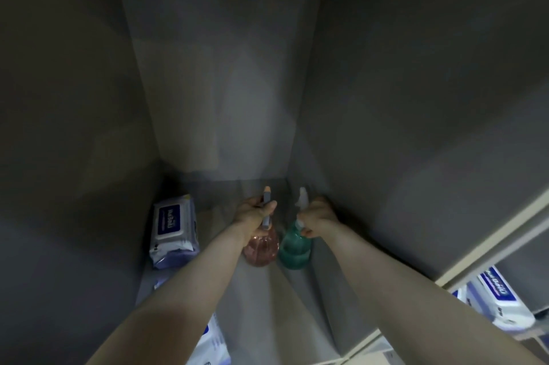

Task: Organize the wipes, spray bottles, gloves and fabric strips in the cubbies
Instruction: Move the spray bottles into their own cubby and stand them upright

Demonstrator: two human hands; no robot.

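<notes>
Deep inside a dim grey cubby, my left hand (255, 216) grips the neck and trigger head of a pink spray bottle (261, 249). Right beside it my right hand (318, 216) holds the head of a green spray bottle (294, 250). Both bottles stand upright on the cubby floor (297, 305), almost touching, near the back right corner. A pack of wipes (173, 234) with a dark blue label lies against the left wall, a little apart from the pink bottle.
Another wipes pack (212, 344) shows under my left forearm at the front of the cubby. The right wall (416, 127) stands close to the green bottle. In the adjacent cubby at the lower right lies a further wipes pack (499, 299).
</notes>
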